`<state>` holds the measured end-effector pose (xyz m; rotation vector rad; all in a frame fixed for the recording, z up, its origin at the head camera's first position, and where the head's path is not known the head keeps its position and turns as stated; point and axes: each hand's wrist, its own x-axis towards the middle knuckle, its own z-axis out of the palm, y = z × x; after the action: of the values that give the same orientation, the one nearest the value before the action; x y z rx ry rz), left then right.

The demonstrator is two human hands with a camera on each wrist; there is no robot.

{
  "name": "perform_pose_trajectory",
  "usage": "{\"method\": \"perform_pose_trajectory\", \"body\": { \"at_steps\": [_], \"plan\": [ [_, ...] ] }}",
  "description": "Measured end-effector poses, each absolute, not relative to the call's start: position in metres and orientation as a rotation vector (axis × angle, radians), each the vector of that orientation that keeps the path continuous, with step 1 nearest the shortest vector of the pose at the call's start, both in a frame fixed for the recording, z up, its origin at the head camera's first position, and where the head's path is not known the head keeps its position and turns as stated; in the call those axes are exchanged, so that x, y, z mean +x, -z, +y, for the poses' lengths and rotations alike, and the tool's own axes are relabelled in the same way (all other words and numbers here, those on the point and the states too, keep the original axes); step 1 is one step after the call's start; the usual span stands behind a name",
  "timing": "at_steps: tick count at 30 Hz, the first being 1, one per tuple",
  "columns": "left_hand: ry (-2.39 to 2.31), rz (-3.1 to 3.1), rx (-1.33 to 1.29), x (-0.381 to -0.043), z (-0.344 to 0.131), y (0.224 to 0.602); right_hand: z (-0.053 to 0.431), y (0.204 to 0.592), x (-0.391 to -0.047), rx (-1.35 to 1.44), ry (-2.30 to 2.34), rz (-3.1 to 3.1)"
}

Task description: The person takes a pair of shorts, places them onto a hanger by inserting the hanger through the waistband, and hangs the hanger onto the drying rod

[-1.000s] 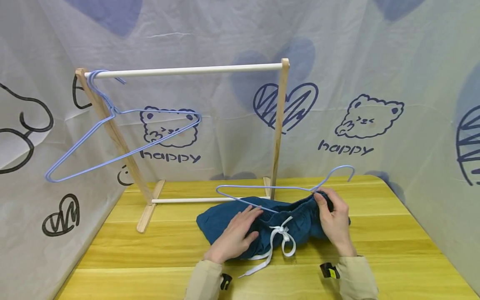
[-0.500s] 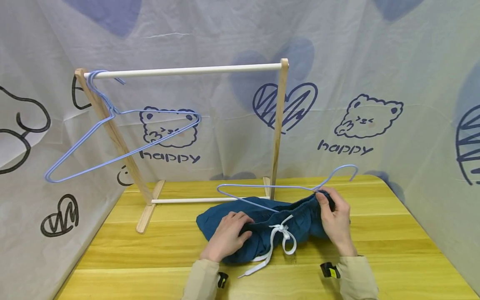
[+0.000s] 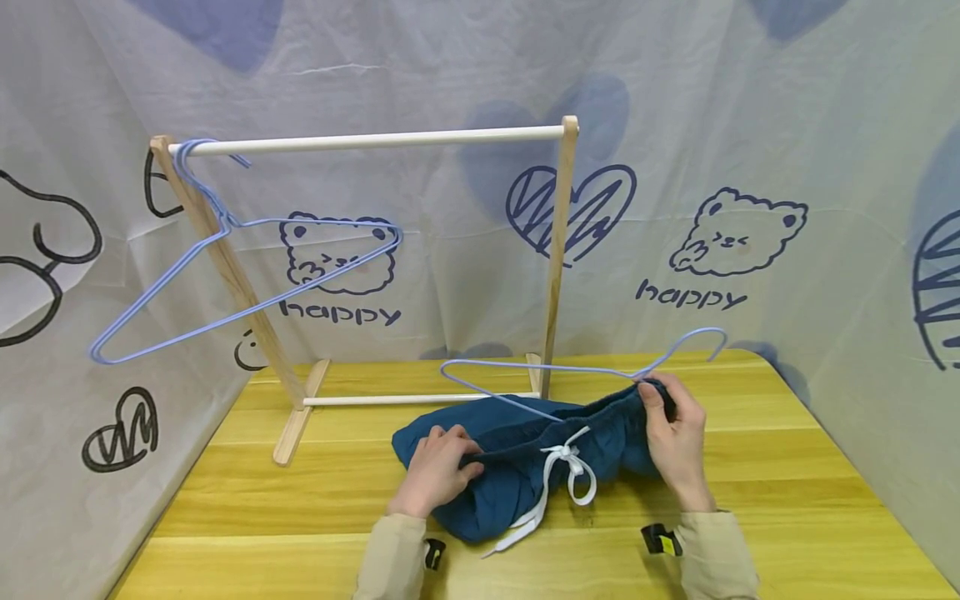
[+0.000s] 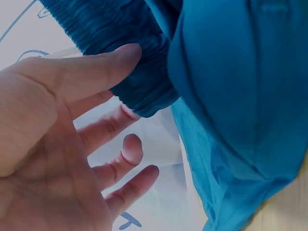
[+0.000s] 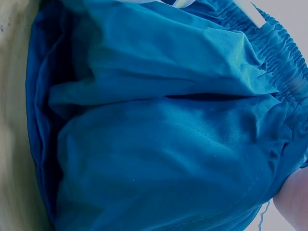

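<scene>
Dark teal shorts (image 3: 517, 492) with a gathered elastic waistband and a white drawstring (image 3: 564, 457) tied in a bow lie on the table. My left hand (image 3: 437, 471) pinches the left end of the waistband. In the left wrist view the thumb (image 4: 103, 70) lies over the ribbed band (image 4: 149, 91), other fingers spread behind. My right hand (image 3: 675, 429) grips the waistband's right end, just below the neck of a light blue wire hanger (image 3: 540, 367). The hanger's left arm sticks out over the waist opening; its right part is hidden by cloth and hand.
A wooden rack with a white top rail (image 3: 375, 142) stands behind to the left. More light blue hangers (image 3: 202, 329) hang at the rail's left end. The wooden table (image 3: 795, 467) meets a printed cloth backdrop (image 3: 847, 150).
My left hand has slid left and slightly down from beside the hanger's lower wire, pulling the waistband end outward. The hanger and right hand have shifted slightly right.
</scene>
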<state>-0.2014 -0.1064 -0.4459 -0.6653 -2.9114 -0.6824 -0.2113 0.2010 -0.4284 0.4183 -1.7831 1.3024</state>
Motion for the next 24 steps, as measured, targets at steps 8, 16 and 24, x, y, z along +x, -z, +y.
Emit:
{"method": "perform_pose_trajectory", "body": {
  "at_steps": [8,16,24],
  "plan": [
    [0.813,-2.899,-0.407,-0.200,-0.107,0.441,0.200,0.426,-0.209,0.344,-1.365,-1.738],
    [1.055,-2.771,-0.323,-0.202,-0.112,0.434,0.199,0.424,-0.209,0.308,-1.380,-1.716],
    [1.124,-2.497,-0.306,-0.206,-0.115,0.429,0.200,0.424,-0.209,0.297,-1.385,-1.721]
  ]
}}
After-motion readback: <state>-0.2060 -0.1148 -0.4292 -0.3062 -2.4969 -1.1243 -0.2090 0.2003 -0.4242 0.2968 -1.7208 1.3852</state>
